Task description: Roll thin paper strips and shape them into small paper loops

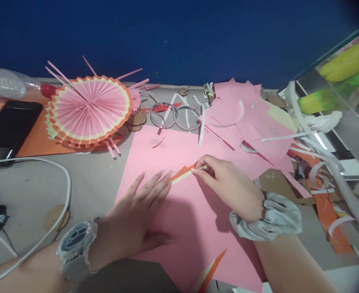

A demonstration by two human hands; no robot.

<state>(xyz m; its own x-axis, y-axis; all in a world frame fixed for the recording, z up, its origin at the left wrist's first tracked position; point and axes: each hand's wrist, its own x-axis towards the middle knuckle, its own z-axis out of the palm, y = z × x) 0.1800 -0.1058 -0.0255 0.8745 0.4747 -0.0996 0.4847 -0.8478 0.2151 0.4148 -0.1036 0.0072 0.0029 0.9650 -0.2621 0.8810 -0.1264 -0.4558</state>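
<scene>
A narrow orange and cream paper strip (181,176) lies slantwise on a large pink sheet (179,150). My left hand (144,203) rests flat on the sheet, fingers stretched out, its fingertips at the strip's left end. At the other end, my right hand (225,177) pinches the strip between thumb and fingers; a small pale end pokes out of the pinch. Another orange and cream piece (211,270) lies near the sheet's bottom edge, close to me.
A pleated pink paper fan (90,110) stands back left, beside a bottle (11,83) and a black phone (11,126). Tape rolls (164,116) and pink scraps (237,110) lie behind the sheet. A white cable (68,183) loops at left; a clear container (347,106) stands right.
</scene>
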